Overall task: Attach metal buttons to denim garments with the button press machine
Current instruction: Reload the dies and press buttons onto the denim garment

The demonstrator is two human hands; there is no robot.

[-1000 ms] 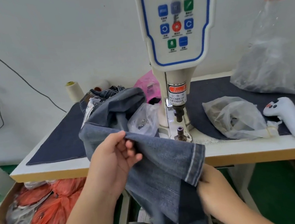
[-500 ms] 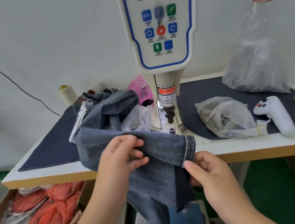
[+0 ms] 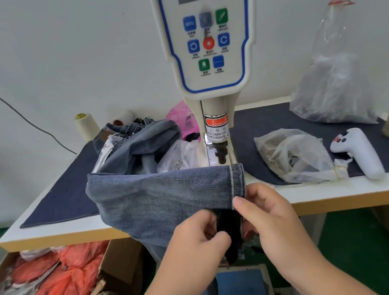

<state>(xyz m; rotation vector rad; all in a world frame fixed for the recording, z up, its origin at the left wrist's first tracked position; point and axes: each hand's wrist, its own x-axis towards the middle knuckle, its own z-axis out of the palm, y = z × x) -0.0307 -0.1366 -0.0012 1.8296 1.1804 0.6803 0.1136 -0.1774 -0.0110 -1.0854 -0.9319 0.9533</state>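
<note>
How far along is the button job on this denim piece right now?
Done: nothing visibly; no button shows on the denim garment. In hand: left hand and right hand pinch its hemmed edge in front of the table. Left: placing it under the button press machine and pressing.

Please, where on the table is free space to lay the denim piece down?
Free: dark cloth mat left of the jeans pile; white front edge. Crowded: right of the press machine, with clear bags and white controller.

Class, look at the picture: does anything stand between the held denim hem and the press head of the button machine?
Nothing visible does. The blue denim hem, held by both hands, hangs just before the black press head.
</note>
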